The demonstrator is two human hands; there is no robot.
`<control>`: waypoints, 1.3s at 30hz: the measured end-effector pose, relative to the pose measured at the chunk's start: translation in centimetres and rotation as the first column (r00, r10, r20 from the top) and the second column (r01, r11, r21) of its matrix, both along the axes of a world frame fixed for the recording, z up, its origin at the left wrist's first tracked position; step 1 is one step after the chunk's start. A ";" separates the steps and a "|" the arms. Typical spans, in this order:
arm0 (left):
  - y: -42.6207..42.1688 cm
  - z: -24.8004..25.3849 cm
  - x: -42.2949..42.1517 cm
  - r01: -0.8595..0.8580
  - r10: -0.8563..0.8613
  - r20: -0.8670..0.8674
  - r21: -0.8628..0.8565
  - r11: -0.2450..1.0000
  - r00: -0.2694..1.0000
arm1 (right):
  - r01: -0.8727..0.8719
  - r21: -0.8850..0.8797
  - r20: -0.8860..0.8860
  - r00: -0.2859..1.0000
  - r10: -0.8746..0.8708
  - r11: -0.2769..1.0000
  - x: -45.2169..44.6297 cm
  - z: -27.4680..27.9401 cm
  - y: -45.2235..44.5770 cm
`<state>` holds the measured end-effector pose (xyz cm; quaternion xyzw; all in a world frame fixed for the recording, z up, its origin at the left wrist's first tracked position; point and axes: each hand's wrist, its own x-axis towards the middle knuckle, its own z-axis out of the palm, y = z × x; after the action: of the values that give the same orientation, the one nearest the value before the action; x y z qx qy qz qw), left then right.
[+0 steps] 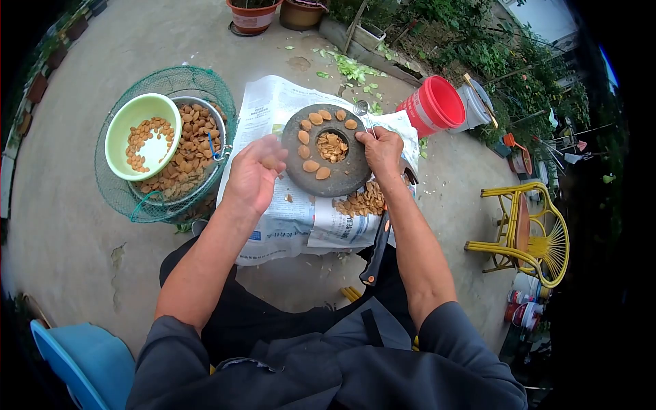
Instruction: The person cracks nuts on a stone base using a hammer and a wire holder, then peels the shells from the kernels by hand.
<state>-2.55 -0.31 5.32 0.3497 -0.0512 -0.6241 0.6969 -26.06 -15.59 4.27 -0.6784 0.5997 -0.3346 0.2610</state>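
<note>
A round grey stone point(297, 179) with a hollow in its middle lies on spread newspaper point(263, 102). Several brown pits, like apricot pits point(311, 166), sit around its top, and broken pieces point(332, 147) fill the hollow. My right hand point(384, 150) rests by the stone's right edge, closed on the thin handle of a metal spoon point(361, 107) with a round bowl. Left of the stone, my left hand point(254, 176) is raised, palm partly showing, fingers smeared by motion. A tan patch shows at its fingers; whether it is a held pit is unclear.
On the left, a pale green bowl point(116, 147) of kernels sits over a metal basin of pits point(195, 140) inside a green net point(102, 164). Cracked shells point(362, 200) and a black-handled tool point(376, 253) lie at the front right. A red bucket point(437, 102) and yellow chair point(509, 225) stand right.
</note>
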 end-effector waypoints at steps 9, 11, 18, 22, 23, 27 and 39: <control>0.6 1.4 -0.4 0.116 -0.149 -0.146 -0.212 0.970 0.978 | 0.078 -0.063 0.229 0.972 -0.062 0.995 0.1 2.2 2.7; 0.7 1.8 -0.3 0.146 -0.221 -0.242 -0.294 0.945 0.945 | -0.016 -0.081 0.341 0.939 0.043 0.997 1.2 3.7 5.3; 1.2 2.8 -2.6 0.243 -0.362 -0.238 -0.414 0.877 0.901 | -0.321 -0.297 0.065 0.933 0.354 0.899 6.2 6.2 14.3; 1.7 2.1 -4.0 0.305 -0.380 -0.134 -0.386 0.871 0.915 | -0.304 -0.312 -0.095 0.953 0.289 0.900 5.9 4.9 13.8; 1.9 2.3 -4.3 0.332 -0.393 -0.091 -0.382 0.862 0.915 | -0.265 -0.359 -0.063 0.964 0.260 0.895 5.8 4.4 13.5; 2.4 3.0 -4.1 0.388 -0.377 0.094 -0.301 0.871 0.921 | -0.174 -0.351 -0.098 0.984 0.148 0.920 3.1 4.3 10.9; 1.1 2.5 -1.2 0.304 -0.330 -0.016 -0.346 0.887 0.944 | -0.101 -0.244 -0.114 0.991 0.075 0.964 -1.0 0.9 4.8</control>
<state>-3.75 0.74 7.78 0.1880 -0.1884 -0.7237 0.6367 -27.03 -10.83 5.19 -0.7482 0.5350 -0.3596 0.1567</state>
